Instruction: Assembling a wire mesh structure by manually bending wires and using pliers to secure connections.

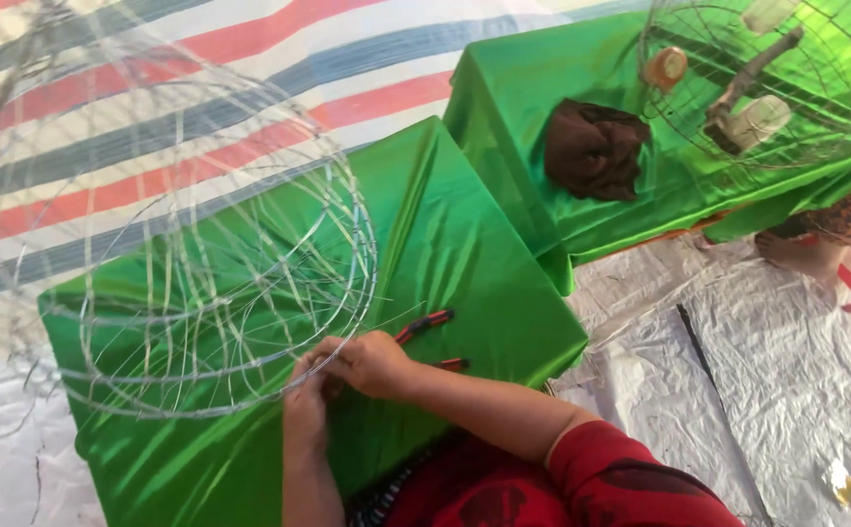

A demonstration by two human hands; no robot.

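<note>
Both hands together at rim of wire frame on green cloth: left hand & right hand pinch wire, prob. twisting joint. Red-handled pliers just beside. Keep wrap tight, frame steady.

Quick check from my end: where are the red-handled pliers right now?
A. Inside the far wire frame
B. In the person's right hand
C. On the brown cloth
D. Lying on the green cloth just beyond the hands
D: the red-handled pliers lie loose on the green cloth, just past the right hand; both that and the left hand are at the rim of the wire frame.
</note>
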